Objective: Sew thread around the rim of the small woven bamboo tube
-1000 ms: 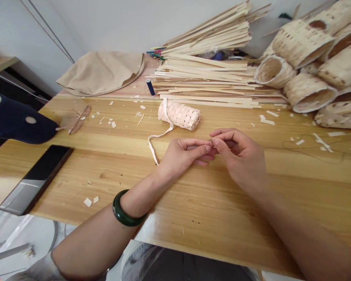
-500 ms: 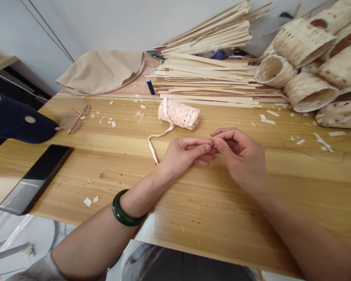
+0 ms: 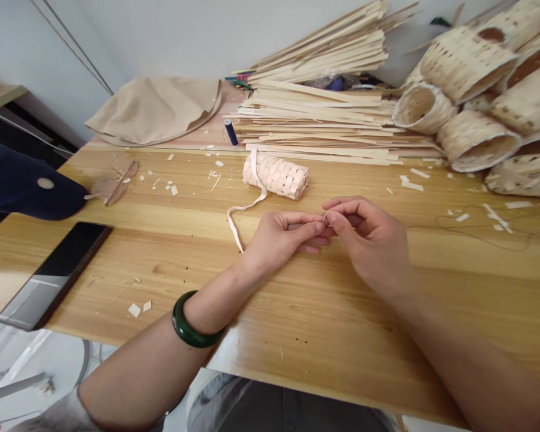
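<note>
The left hand (image 3: pixel 281 240) and right hand (image 3: pixel 373 240) meet at their fingertips above the middle of the bench (image 3: pixel 342 336), thumbs and forefingers pinched on a tiny thin thing (image 3: pixel 324 218), too small and too covered to identify. A green bangle (image 3: pixel 191 324) circles the left wrist. To the right of the right hand, a fine dark thread (image 3: pixel 481 241) loops loosely across the bench toward its right edge. Just beyond the hands, toward the far edge, a small woven cylinder (image 3: pixel 281 176) lies on its side; a pale ribbon (image 3: pixel 234 223) drapes over its left end and trails back to the left forearm. Behind the cylinder are a dark blue spool (image 3: pixel 231 132) and a heap of wooden strips (image 3: pixel 324 123) along the far edge. Larger woven tubes (image 3: pixel 465 63) are piled at the far right corner, a beige cloth (image 3: pixel 157 111) lies at the far left corner, and a phone (image 3: pixel 49 282) rests at the near left corner.
</note>
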Available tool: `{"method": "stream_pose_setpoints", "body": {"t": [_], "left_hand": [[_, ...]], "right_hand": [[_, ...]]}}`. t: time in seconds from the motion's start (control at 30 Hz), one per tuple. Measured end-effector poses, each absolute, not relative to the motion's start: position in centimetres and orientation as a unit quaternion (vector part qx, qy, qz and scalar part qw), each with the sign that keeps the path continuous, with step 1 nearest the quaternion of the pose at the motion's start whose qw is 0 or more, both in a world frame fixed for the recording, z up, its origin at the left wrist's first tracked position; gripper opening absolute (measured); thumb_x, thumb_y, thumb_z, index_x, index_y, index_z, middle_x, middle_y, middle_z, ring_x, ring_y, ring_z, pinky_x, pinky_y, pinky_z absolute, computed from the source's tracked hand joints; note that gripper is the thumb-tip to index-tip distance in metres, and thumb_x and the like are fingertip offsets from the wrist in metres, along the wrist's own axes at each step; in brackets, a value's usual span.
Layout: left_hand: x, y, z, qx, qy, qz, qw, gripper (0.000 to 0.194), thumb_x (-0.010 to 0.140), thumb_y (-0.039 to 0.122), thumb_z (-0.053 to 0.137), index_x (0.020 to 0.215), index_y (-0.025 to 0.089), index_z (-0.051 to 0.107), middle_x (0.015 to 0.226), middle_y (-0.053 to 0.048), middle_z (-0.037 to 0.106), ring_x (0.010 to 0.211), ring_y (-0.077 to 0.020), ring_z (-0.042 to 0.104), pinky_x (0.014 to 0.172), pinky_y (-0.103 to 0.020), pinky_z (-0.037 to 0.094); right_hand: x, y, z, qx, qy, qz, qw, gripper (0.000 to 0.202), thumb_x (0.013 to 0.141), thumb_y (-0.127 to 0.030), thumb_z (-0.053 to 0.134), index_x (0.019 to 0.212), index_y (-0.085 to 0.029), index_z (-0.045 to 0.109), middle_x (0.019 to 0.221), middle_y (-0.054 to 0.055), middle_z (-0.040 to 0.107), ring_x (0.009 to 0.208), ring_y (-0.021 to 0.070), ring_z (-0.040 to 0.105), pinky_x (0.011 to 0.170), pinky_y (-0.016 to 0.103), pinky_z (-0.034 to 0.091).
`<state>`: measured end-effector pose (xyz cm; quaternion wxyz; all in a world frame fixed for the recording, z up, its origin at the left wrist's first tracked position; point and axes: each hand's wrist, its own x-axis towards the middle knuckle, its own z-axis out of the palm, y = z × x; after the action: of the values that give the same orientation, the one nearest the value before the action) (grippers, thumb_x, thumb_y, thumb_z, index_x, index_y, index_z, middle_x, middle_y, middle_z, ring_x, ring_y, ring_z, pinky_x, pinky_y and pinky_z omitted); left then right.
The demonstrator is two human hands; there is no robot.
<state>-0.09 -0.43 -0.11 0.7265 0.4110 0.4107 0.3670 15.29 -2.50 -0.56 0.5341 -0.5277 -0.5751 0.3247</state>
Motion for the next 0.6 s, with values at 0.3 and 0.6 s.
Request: {"method": "stream_pose_setpoints", "body": {"t": [0.3, 0.6], "left_hand": [[-0.09, -0.47, 0.06, 0.406, 0.41, 0.368, 0.73, 0.017, 0.075, 0.027, 0.081, 0.087, 0.015, 0.08, 0.083, -0.007, 0.079, 0.077, -0.0172, 0.074, 0.073, -0.028, 0.059], [-0.09, -0.4, -0.07, 0.405, 0.409, 0.364, 0.732, 0.019, 0.074, 0.027, 0.082, 0.087, 0.014, 0.079, 0.082, -0.006, 0.079, 0.076, -0.0168, 0.074, 0.073, -0.028, 0.059]], "right_hand": [[15.26, -2.41, -0.74, -0.525, -0.572, 0.325, 0.54, 0.011, 0.085, -0.021, 0.066, 0.075, -0.025, 0.066, 0.095, 0.003, 0.07, 0.081, 0.0188, 0.069, 0.066, 0.033, 0.061], [15.21, -2.51, -0.52, -0.533, -0.569, 0.323, 0.536, 0.011, 0.085, -0.02, 0.066, 0.074, -0.024, 0.066, 0.094, 0.003, 0.07, 0.08, 0.0174, 0.068, 0.065, 0.029, 0.06]]}}
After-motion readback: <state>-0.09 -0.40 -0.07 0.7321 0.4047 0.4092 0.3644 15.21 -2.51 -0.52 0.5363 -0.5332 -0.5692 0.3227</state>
